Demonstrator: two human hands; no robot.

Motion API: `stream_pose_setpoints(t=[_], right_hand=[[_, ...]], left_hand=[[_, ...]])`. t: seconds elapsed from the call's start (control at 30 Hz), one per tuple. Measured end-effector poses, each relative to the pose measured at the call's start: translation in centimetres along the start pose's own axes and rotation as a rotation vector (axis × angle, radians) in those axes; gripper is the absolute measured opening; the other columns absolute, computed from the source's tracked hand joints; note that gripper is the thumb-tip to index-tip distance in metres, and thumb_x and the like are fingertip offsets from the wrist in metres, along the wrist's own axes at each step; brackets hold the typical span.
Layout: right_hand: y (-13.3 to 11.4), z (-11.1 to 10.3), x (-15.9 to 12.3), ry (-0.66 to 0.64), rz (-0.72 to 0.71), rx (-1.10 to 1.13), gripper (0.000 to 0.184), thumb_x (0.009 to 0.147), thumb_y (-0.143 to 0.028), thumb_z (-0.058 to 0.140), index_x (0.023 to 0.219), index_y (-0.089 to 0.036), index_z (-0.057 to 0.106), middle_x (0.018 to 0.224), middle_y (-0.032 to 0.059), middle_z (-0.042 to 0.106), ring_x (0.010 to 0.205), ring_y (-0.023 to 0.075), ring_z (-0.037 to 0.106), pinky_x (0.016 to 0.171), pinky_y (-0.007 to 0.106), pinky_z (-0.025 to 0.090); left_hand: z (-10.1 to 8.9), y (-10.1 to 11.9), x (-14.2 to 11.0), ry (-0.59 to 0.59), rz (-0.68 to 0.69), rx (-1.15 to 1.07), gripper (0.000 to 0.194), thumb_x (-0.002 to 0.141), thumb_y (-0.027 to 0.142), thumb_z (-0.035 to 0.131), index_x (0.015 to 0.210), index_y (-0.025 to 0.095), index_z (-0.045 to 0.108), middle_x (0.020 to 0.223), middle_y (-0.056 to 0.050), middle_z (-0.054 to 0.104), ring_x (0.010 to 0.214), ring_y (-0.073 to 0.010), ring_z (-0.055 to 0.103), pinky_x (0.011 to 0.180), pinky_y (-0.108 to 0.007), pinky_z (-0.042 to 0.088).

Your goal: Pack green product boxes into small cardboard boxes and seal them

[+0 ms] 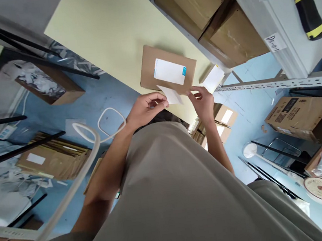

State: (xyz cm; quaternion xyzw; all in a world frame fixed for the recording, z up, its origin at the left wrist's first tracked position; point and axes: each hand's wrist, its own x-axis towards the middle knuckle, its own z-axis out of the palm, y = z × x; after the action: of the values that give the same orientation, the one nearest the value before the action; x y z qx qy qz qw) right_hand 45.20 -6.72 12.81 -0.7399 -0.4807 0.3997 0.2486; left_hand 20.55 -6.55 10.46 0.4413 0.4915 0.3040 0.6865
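A flat brown cardboard box (145, 73) lies on the pale yellow table (102, 37). On its top is a white label (169, 71) with a blue mark at one end. My left hand (147, 108) pinches the left end of a small white slip of paper (171, 95), tilted in front of the box's near edge. My right hand (202, 101) is at the box's near right corner, with thumb and forefinger close together. What lies between those right fingertips is too small to make out. A small white box (213, 78) with a yellow mark stands just beyond my right hand.
Large cardboard boxes (233, 36) stand beyond the table beside a grey metal rack (284, 41). A black and yellow tool handle (309, 18) lies on its shelf. Left, a white curved tube (92, 161) passes near my arm, above stacked flat cardboard (50, 160) and a scrap box (61, 84).
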Motion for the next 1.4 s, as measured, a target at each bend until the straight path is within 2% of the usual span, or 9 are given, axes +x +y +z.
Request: stream_pose_setpoints(t=[0.1,0.23,0.5,0.63,0.77,0.9,1.03,1.23,1.4], right_hand=[[-3.2,0.7,-2.9,-0.104,-0.175,0.022,0.02,0.099,-0.047,0.075,0.103,-0.029,0.084,0.109,0.0044,0.078,0.09,0.0189,0.072,0.08,0.034,0.06],[-5.7,2.2,-5.5,-0.145,-0.252,-0.081,0.013,0.099,-0.041,0.077,0.098,-0.03,0.084,0.101,0.0021,0.075,0.081,0.0168,0.067,0.077,0.032,0.058],[-5.0,3.0,-5.0,-0.149,-0.255,-0.254,0.014,0.101,-0.028,0.071,0.088,-0.027,0.078,0.098,0.0011,0.073,0.073,0.0147,0.062,0.077,0.031,0.054],[-4.4,3.2,-4.7,-0.191,-0.221,-0.223,0.019,0.103,-0.033,0.066,0.088,-0.025,0.074,0.097,0.002,0.073,0.073,0.0147,0.064,0.075,0.031,0.054],[-4.0,3.1,-4.8,-0.108,-0.159,-0.099,0.025,0.105,-0.043,0.064,0.089,-0.025,0.07,0.096,0.0025,0.071,0.074,0.015,0.065,0.071,0.031,0.055],[-4.2,2.0,-4.6,0.074,-0.05,0.113,0.031,0.104,-0.055,0.065,0.095,-0.025,0.069,0.1,0.0034,0.069,0.073,0.015,0.067,0.063,0.03,0.056],[-4.8,0.7,-4.5,0.202,0.068,0.304,0.036,0.098,-0.062,0.072,0.094,-0.026,0.068,0.089,0.0007,0.066,0.067,0.0152,0.067,0.057,0.029,0.057],[-4.9,1.3,-4.9,0.153,0.171,0.421,0.036,0.094,-0.062,0.077,0.09,-0.027,0.07,0.073,-0.0012,0.066,0.065,0.0192,0.07,0.058,0.033,0.061],[-4.8,2.6,-4.6,0.122,0.209,0.477,0.034,0.095,-0.061,0.077,0.091,-0.027,0.072,0.075,-0.0001,0.068,0.068,0.0201,0.071,0.061,0.034,0.062]], left_hand=[[0.2,0.0,-0.7,0.053,0.025,0.061,0.022,0.09,0.041,0.077,0.09,0.02,0.077,0.087,-0.004,0.076,0.086,-0.0202,0.072,0.083,-0.033,0.058],[0.3,0.0,-1.4,0.065,0.06,0.108,0.021,0.091,0.042,0.074,0.09,0.021,0.076,0.09,-0.004,0.077,0.084,-0.0196,0.07,0.081,-0.033,0.056],[0.9,-0.8,-1.6,0.069,0.049,0.148,0.022,0.089,0.043,0.07,0.089,0.021,0.075,0.089,-0.003,0.075,0.077,-0.017,0.063,0.076,-0.032,0.052],[1.2,-1.9,-1.0,0.058,0.015,0.154,0.023,0.088,0.043,0.069,0.09,0.021,0.076,0.09,-0.005,0.077,0.081,-0.0187,0.066,0.078,-0.032,0.053],[0.0,-4.5,1.0,0.179,-0.048,0.246,0.02,0.086,0.041,0.067,0.087,0.022,0.074,0.087,-0.004,0.077,0.081,-0.0198,0.068,0.08,-0.033,0.056],[-3.5,-7.8,4.0,0.427,-0.159,0.351,0.015,0.084,0.037,0.064,0.081,0.023,0.068,0.084,-0.004,0.076,0.083,-0.0206,0.071,0.084,-0.032,0.057],[-9.1,-8.9,6.8,0.727,-0.358,0.277,0.014,0.084,0.037,0.06,0.079,0.024,0.059,0.078,-0.003,0.072,0.081,-0.0201,0.075,0.069,-0.027,0.055],[-18.5,-4.9,11.8,0.981,-0.263,0.082,0.017,0.089,0.037,0.06,0.087,0.023,0.051,0.088,-0.005,0.075,0.068,-0.0162,0.076,0.061,-0.025,0.057],[-23.6,0.4,16.9,1.03,-0.192,0.043,0.006,0.099,0.022,0.053,0.095,0.02,0.049,0.092,0.0,0.075,0.064,-0.0092,0.072,0.064,-0.023,0.058]])
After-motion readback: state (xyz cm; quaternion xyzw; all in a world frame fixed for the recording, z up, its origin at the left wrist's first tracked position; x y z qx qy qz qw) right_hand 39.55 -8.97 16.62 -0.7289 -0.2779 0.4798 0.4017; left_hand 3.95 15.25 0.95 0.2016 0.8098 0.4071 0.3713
